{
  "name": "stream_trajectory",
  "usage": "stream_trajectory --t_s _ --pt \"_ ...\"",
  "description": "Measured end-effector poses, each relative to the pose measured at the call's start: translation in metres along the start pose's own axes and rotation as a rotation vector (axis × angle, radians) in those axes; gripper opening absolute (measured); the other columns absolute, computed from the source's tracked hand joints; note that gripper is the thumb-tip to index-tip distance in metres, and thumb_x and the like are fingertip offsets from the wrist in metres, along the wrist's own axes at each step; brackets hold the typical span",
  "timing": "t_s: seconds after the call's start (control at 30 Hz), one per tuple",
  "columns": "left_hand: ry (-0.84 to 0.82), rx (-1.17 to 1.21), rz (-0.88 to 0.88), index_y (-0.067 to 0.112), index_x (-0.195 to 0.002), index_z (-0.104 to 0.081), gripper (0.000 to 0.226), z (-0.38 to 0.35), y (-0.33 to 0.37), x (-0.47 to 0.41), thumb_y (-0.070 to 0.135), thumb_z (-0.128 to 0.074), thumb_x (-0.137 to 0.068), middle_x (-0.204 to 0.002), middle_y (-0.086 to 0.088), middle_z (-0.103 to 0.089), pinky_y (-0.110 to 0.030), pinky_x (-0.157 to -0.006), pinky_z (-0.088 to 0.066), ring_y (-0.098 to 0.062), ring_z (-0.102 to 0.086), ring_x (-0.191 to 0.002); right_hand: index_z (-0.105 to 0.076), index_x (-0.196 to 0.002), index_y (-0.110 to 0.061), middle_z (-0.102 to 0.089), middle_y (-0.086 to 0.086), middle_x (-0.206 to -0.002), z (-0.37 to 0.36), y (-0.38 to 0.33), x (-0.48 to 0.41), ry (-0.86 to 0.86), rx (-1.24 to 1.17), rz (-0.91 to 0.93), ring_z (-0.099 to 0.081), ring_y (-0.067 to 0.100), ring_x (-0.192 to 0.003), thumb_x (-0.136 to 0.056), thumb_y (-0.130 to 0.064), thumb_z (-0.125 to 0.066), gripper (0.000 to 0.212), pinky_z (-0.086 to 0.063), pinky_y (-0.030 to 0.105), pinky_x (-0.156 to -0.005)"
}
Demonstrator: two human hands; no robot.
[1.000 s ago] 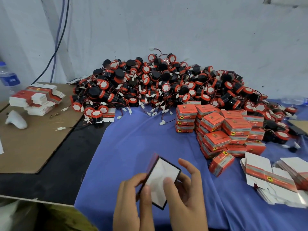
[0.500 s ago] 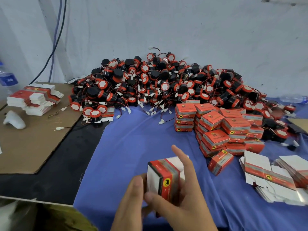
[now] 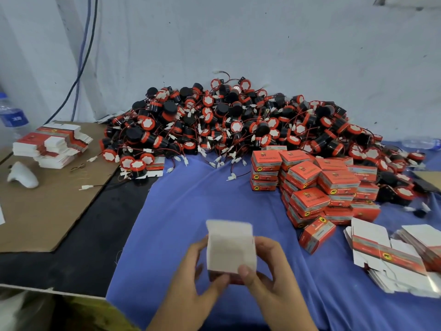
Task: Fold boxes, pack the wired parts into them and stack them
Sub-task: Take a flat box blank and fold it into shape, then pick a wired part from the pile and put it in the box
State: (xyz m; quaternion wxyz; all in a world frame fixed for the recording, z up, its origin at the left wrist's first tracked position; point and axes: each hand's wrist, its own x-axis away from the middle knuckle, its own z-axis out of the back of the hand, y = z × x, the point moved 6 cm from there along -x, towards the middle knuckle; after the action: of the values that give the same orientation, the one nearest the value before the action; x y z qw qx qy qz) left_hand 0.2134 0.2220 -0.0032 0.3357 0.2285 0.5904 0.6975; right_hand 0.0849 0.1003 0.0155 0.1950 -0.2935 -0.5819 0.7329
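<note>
Both hands are low and close to the person, and they hold one small box (image 3: 230, 249) between them. The left hand (image 3: 191, 278) grips the left side of it with curled fingers. The right hand (image 3: 269, 278) grips the right side, and its thumb presses on the front near the bottom. The box shows its white side, with a white flap standing up on top. It looks a bit blurry. A little red peeks out at the bottom.

Under the hands lies a blue cloth (image 3: 191, 206). Just past the right hand, one red box (image 3: 316, 232) lies tipped on its side. Behind it is a heap of packed boxes (image 3: 322, 185), red and stacked up. Further right of the right hand lie flat boxes (image 3: 386, 254) in a loose spread.

Far in front of the hands, by the wall (image 3: 262, 44), is a big pile of wired parts (image 3: 238, 123), black and red with thin wires and white plugs.

Well off to the left of the left hand is a cardboard sheet (image 3: 47, 206). On it sit more flat boxes in a stack (image 3: 50, 146) and a white thing (image 3: 22, 175). A water bottle (image 3: 12, 118) stands past them.
</note>
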Motion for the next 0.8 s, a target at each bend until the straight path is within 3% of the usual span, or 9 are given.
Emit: stream_trajectory --t_s 0.03,0.1,0.17,0.23,0.3,0.4,0.53,0.67,0.8 --pt "0.038 -0.138 0.005 0.045 -0.127 -0.052 0.06 0.002 -0.004 -0.005 0.026 -0.084 -0.08 -0.124 0.027 -0.06 -0.018 -0.097 -0.048 0.003 -0.058 -0.116 -0.06 -0.124 -0.017 -0.062 0.011 -0.125 0.0 0.011 -0.001 0.037 -0.106 -0.015 -0.063 0.003 -0.114 -0.088 -0.016 -0.07 0.037 -0.053 0.012 -0.082" --pt "-0.002 -0.241 0.022 0.039 -0.127 -0.056 0.053 0.001 -0.014 -0.011 0.027 -0.082 -0.083 -0.12 0.026 -0.06 -0.023 -0.097 -0.05 0.0 -0.061 -0.11 -0.064 -0.121 -0.011 -0.07 0.008 -0.119 -0.003 0.021 -0.002 -0.003 -0.051 -0.066 -0.067 0.008 -0.109 -0.095 -0.018 -0.057 0.028 -0.056 0.02 -0.082" --pt "-0.062 -0.149 0.059 0.046 -0.12 -0.061 0.043 -0.001 -0.026 -0.009 0.038 -0.08 -0.082 -0.116 0.028 -0.064 -0.018 -0.089 -0.053 0.0 -0.065 -0.107 -0.067 -0.118 -0.012 -0.074 0.002 -0.115 0.0 0.037 -0.007 0.044 -0.063 -0.108 -0.067 0.014 -0.111 -0.097 -0.02 -0.052 0.027 -0.053 0.02 -0.087" --pt "-0.045 -0.005 0.142 0.049 -0.107 -0.071 0.024 0.0 -0.034 -0.008 0.049 -0.064 -0.084 -0.112 0.026 -0.069 -0.017 -0.085 -0.054 -0.001 -0.068 -0.103 -0.066 -0.116 -0.012 -0.074 0.0 -0.113 0.002 0.044 -0.008 0.056 -0.042 -0.107 -0.067 0.019 -0.111 -0.097 -0.008 -0.058 0.021 -0.052 0.021 -0.088" --pt "-0.017 0.052 0.2 0.046 -0.102 -0.074 0.023 0.003 -0.039 -0.012 0.051 -0.059 -0.085 -0.109 0.02 -0.073 -0.019 -0.077 -0.056 -0.003 -0.071 -0.094 -0.061 -0.122 -0.014 -0.074 0.0 -0.116 0.002 0.057 -0.009 0.054 -0.074 -0.155 -0.067 0.018 -0.114 -0.096 -0.001 -0.06 0.029 -0.053 0.023 -0.089" --pt "-0.035 -0.01 0.152 0.042 -0.118 -0.061 0.041 0.004 -0.033 -0.017 0.053 -0.068 -0.08 -0.114 0.026 -0.067 -0.027 -0.074 -0.058 -0.009 -0.07 -0.087 -0.054 -0.132 -0.016 -0.072 0.0 -0.123 -0.001 0.06 -0.009 0.038 -0.108 -0.176 -0.066 0.015 -0.117 -0.097 -0.002 -0.058 0.038 -0.053 0.024 -0.088" --pt "-0.079 -0.009 0.126 0.042 -0.125 -0.06 0.031 0.002 -0.029 -0.022 0.027 -0.062 -0.098 -0.122 0.021 -0.066 -0.039 -0.08 -0.061 -0.012 -0.069 -0.098 -0.062 -0.128 -0.013 -0.071 0.0 -0.125 0.003 0.062 -0.013 0.028 -0.189 -0.186 -0.063 0.015 -0.123 -0.098 0.002 -0.054 0.034 -0.052 0.023 -0.091" --pt "-0.123 0.002 0.131 0.05 -0.116 -0.063 0.032 0.001 -0.031 -0.024 0.023 -0.058 -0.101 -0.124 0.018 -0.067 -0.039 -0.08 -0.062 -0.011 -0.069 -0.105 -0.065 -0.128 -0.017 -0.07 0.001 -0.127 0.004 0.058 -0.015 -0.009 -0.225 -0.192 -0.063 0.016 -0.122 -0.095 -0.017 -0.06 0.034 -0.053 0.03 -0.094" --pt "-0.132 -0.059 0.127 0.058 -0.111 -0.06 0.024 0.002 -0.024 -0.03 0.038 -0.06 -0.098 -0.119 0.026 -0.066 -0.034 -0.069 -0.062 -0.009 -0.071 -0.091 -0.058 -0.132 -0.02 -0.07 -0.001 -0.126 -0.002 0.047 -0.02 -0.083 -0.105 -0.147 -0.064 0.015 -0.12 -0.095 -0.013 -0.065 0.038 -0.053 0.027 -0.091"
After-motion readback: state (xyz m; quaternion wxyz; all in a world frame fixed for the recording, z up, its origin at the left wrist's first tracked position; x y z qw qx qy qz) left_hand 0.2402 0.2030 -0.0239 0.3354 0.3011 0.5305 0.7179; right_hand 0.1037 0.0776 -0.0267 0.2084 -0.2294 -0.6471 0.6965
